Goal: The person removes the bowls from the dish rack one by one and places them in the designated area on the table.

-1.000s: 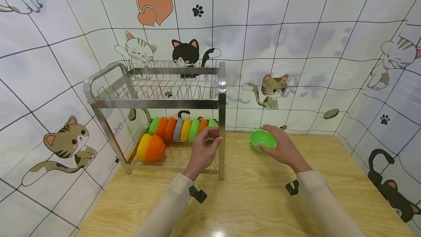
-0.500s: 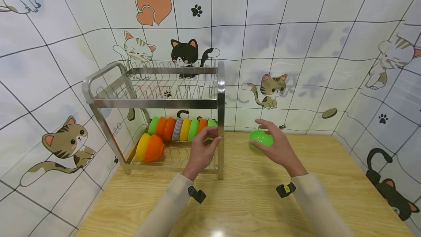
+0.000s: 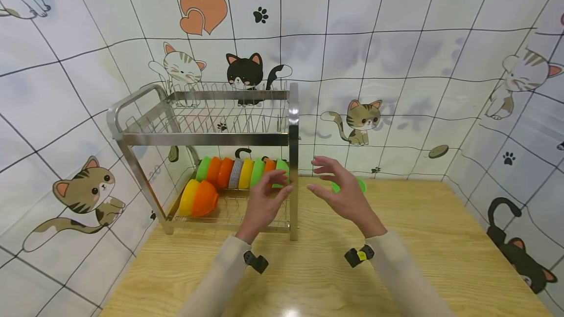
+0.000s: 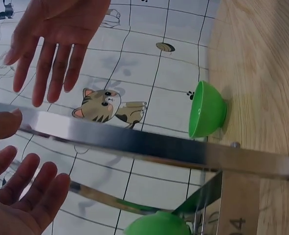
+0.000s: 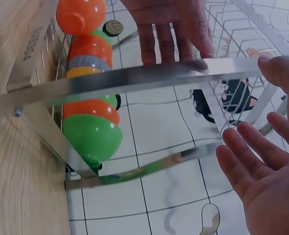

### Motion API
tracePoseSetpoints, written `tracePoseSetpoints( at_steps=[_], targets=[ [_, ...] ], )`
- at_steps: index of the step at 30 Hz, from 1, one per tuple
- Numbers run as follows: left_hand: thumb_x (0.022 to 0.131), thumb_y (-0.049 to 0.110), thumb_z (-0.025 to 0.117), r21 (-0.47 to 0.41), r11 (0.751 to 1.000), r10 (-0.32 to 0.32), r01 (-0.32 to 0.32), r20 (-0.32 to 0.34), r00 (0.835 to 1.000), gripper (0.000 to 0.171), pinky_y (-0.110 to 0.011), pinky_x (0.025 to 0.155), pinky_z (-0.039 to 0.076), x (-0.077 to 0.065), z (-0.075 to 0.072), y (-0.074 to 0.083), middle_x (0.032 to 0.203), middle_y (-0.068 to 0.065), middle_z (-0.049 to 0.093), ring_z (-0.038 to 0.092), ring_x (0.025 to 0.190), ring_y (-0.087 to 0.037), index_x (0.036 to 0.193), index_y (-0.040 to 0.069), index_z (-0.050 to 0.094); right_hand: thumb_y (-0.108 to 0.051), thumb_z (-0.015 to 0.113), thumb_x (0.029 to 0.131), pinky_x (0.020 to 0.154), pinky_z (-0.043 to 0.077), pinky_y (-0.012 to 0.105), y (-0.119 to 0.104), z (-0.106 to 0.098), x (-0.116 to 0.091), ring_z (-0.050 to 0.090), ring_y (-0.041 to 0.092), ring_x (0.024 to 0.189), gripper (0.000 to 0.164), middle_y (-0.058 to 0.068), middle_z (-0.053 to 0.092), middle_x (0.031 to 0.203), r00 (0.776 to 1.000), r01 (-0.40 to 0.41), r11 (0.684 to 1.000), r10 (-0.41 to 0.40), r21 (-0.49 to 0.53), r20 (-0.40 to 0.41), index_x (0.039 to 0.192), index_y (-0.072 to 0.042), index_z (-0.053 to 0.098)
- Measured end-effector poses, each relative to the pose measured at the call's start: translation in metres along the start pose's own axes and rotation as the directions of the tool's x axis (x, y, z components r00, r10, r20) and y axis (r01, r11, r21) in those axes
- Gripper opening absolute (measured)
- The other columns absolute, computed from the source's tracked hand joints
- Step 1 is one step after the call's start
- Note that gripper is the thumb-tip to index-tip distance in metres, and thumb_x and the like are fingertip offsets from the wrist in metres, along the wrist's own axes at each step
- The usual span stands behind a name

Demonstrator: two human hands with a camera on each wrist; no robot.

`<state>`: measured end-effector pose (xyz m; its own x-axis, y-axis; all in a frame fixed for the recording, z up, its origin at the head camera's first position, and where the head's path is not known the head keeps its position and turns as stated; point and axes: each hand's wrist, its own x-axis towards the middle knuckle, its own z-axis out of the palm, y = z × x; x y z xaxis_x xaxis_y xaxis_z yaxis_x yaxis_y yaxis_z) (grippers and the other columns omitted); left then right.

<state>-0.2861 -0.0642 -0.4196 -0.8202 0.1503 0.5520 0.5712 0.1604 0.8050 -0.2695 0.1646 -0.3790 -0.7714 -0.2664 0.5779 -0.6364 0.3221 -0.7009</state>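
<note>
My left hand (image 3: 262, 202) hovers inside the right front post of the steel dish rack (image 3: 207, 139), fingers loosely bent and holding nothing. On the post's other side is my right hand (image 3: 345, 197), thumb and fingers spread apart, also holding nothing. A green bowl (image 4: 209, 110) stands upright on the table past the post; in the head view the right hand covers most of it. Along the lower shelf's back, several small bowls stand on edge in a row, with a green bowl (image 5: 91, 137) at the right end. An orange bowl (image 3: 205, 198) nests against a yellow bowl (image 3: 188, 197) in front.
The rack's upper wire tier (image 3: 220, 116) bears no dishes. Beneath everything is a wooden table (image 3: 396, 238), which meets a wall covering (image 3: 410, 111) printed with cats and grid lines at the back and sides.
My right hand has left the green bowl and moved left toward the rack post, its fingers spread. The left hand has barely moved. The green bowl stays in place on the table.
</note>
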Motion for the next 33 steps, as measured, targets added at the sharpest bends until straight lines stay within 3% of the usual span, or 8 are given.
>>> tracePoseSetpoints(
  at_steps=[5,11,13,15,17,19,26,33],
  targets=[
    [0.092,0.022,0.079,0.028,0.999,-0.023,0.024,-0.034,0.999,0.05,-0.054,0.103,0.053,-0.002,-0.018,-0.006,0.132,-0.007,0.065,0.062,0.123,-0.031,0.137,0.012,0.059,-0.009,0.076,0.092,0.103,0.055,0.046,0.0,0.012,0.006,0.064,0.03,0.122,0.062,0.006,0.064,0.137,1.0,0.023,0.999,-0.023,0.033,0.007,0.148,-0.018,0.051],
    [0.09,0.024,0.08,0.059,0.996,-0.065,0.071,-0.108,0.992,0.056,-0.055,0.109,0.048,-0.004,-0.043,-0.013,0.138,-0.007,0.06,0.055,0.13,-0.029,0.14,0.015,0.057,-0.003,0.075,0.092,0.102,0.055,0.046,-0.004,0.021,0.01,0.065,0.032,0.118,0.058,0.013,0.067,0.13,1.0,0.016,0.997,-0.016,0.073,-0.007,0.144,-0.01,0.053],
    [0.09,0.023,0.08,0.077,0.993,-0.081,0.092,-0.137,0.987,0.056,-0.051,0.111,0.048,-0.005,-0.052,-0.014,0.138,-0.007,0.06,0.055,0.131,-0.028,0.141,0.015,0.057,0.0,0.074,0.091,0.101,0.056,0.049,-0.005,0.023,0.011,0.066,0.035,0.116,0.055,0.017,0.068,0.126,0.999,0.027,0.995,-0.025,0.098,-0.02,0.142,-0.008,0.055],
    [0.091,0.02,0.079,0.09,0.989,-0.102,0.117,-0.162,0.982,0.056,-0.039,0.112,0.049,-0.005,-0.061,-0.014,0.139,-0.008,0.059,0.055,0.132,-0.026,0.141,0.014,0.056,0.001,0.073,0.092,0.1,0.056,0.052,-0.006,0.025,0.012,0.066,0.036,0.113,0.052,0.018,0.069,0.123,0.999,0.038,0.993,-0.036,0.108,-0.026,0.14,-0.006,0.056],
    [0.092,0.016,0.078,0.092,0.986,-0.124,0.142,-0.185,0.975,0.057,-0.025,0.109,0.048,-0.005,-0.07,-0.014,0.141,-0.01,0.058,0.055,0.132,-0.026,0.143,0.012,0.054,-0.001,0.073,0.093,0.099,0.057,0.051,-0.007,0.026,0.013,0.067,0.034,0.111,0.049,0.017,0.07,0.12,0.999,0.042,0.994,-0.039,0.106,-0.029,0.138,-0.007,0.058],
    [0.093,0.013,0.076,0.095,0.981,-0.148,0.17,-0.202,0.968,0.058,-0.019,0.107,0.045,-0.004,-0.079,-0.014,0.143,-0.013,0.056,0.053,0.133,-0.027,0.145,0.01,0.052,-0.005,0.074,0.093,0.098,0.058,0.047,-0.008,0.028,0.014,0.068,0.03,0.109,0.045,0.013,0.071,0.118,0.999,0.037,0.995,-0.034,0.096,-0.032,0.136,-0.01,0.06],
    [0.094,0.018,0.076,0.094,0.975,-0.175,0.204,-0.25,0.952,0.058,-0.054,0.117,0.039,-0.006,-0.112,-0.022,0.146,-0.018,0.053,0.05,0.134,-0.035,0.145,0.009,0.052,-0.01,0.074,0.094,0.094,0.06,0.034,-0.008,0.034,0.02,0.069,0.022,0.105,0.04,0.01,0.072,0.113,0.998,0.024,0.998,-0.02,0.065,-0.055,0.132,-0.01,0.062],
    [0.093,0.025,0.077,0.181,0.958,-0.164,0.224,-0.297,0.941,0.057,-0.056,0.116,0.041,-0.009,-0.137,-0.033,0.141,-0.018,0.056,0.05,0.133,-0.037,0.143,0.007,0.055,-0.009,0.075,0.093,0.088,0.062,0.034,-0.007,0.041,0.026,0.069,0.023,0.097,0.03,0.012,0.072,0.105,0.995,-0.011,0.997,0.018,0.075,-0.099,0.121,-0.007,0.065]
  ],
)
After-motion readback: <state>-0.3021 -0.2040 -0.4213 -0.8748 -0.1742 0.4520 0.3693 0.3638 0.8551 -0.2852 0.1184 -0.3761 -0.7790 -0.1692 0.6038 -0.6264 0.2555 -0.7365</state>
